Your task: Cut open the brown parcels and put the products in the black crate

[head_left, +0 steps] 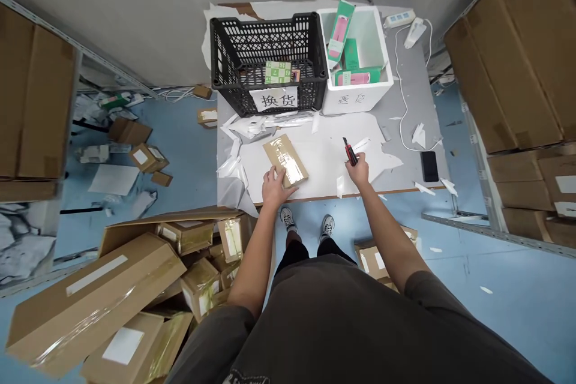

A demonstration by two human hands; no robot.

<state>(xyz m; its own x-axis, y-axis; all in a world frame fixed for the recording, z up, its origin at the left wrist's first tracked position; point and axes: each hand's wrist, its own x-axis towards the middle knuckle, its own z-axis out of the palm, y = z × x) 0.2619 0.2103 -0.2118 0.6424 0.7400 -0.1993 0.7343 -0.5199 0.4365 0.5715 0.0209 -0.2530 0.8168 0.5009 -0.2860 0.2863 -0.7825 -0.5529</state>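
Note:
On the table lies a small flat cardboard box (286, 159) with shiny clear tape along its top, set at a slant. My left hand (275, 189) grips its near left corner, fingers along the edge and top. To the right, above the white table surface, my right hand (358, 170) is wrapped round a red and black utility knife (350, 152). The knife's dark tip points away from me and is apart from the box.
Behind stand a black plastic crate (229, 93) with a green-white box inside and a white foam bin (335, 101) holding green-pink boxes. A phone (429, 167) and white cable (404, 123) lie right. Taped cartons (103, 294) crowd the floor at left; shelves flank both sides.

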